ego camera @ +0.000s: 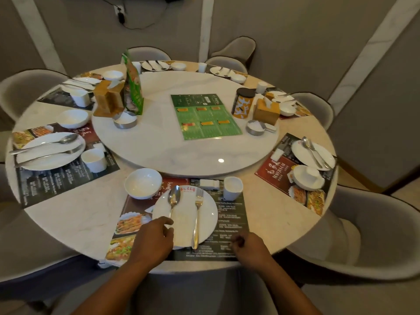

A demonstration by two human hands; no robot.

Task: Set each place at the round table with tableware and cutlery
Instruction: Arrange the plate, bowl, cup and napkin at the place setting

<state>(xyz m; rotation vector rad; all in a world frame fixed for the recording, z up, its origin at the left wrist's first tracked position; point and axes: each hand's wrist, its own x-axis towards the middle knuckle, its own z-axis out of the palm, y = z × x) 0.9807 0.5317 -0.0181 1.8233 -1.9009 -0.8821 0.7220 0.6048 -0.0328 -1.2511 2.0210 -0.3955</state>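
Head camera, over the nearest place at the round table [75, 214]: a white plate [205, 220] sits on a printed placemat [231, 214], with a spoon [173, 197] and a fork [197, 214] lying side by side on it, handles toward the person. The left hand [154, 239] is at the plate's left rim, fingers curled, forefinger tip at the end of the spoon's handle – whether it pinches the handle or only touches it cannot be told. The right hand [247, 246] rests on the placemat's near edge just beside the plate, fingers clenched inward, nothing visible in them. A white bowl [143, 183] stands beyond the plate to the left and a white cup [232, 188] beyond it to the right, a small white packet [209, 183] between them. Neighbouring places – left and right – already carry plates with cutlery. A green menu [204, 117] lies on the central turntable [159, 146].
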